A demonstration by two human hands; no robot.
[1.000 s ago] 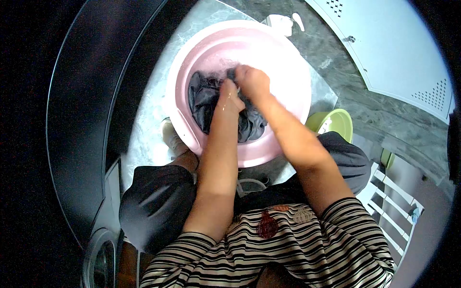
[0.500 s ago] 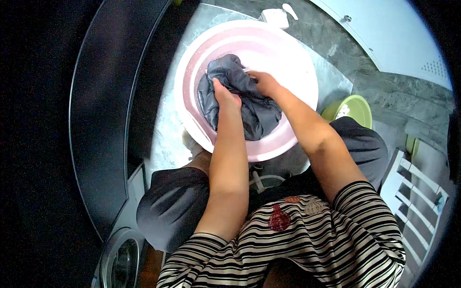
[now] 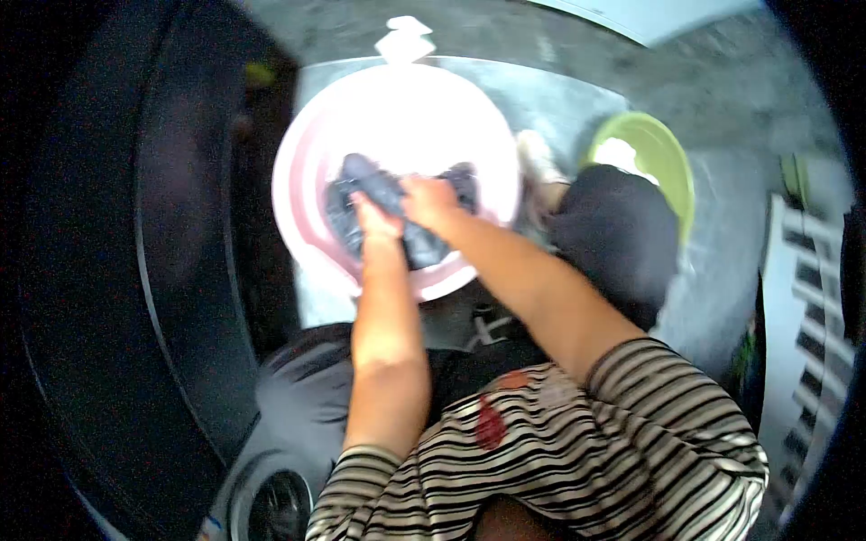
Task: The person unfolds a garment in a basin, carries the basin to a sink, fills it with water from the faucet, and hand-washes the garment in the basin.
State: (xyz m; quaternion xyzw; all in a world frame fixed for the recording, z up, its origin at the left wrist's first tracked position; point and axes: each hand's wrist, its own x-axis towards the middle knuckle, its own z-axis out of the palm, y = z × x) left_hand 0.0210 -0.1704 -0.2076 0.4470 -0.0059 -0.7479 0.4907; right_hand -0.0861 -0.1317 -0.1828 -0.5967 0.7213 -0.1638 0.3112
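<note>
A wet-looking dark grey cloth garment (image 3: pixel 427 248) lies bunched in a pink basin (image 3: pixel 287 194). My left hand (image 3: pixel 377 218) grips a raised fold of it near the middle of the heap. Close beside it, my right hand (image 3: pixel 428 204) is closed on the same fold. Motion blurs both hands, and the cloth hides some of the fingertips. More dark fabric shows to the right of my right hand, against the basin's inner side. The far part of the basin is washed out by glare.
A green basin (image 3: pixel 683 171) with something white in it stands to the right, beside my knee. Past the pink basin's far rim sits a small white object (image 3: pixel 404 45). At lower left is a round appliance door (image 3: pixel 280 507); a white slatted rack (image 3: pixel 816 311) stands far right.
The camera view has shifted, so the basin appears further left. My hands have come closer together on the garment, which is now gathered into a narrower raised fold between them.
</note>
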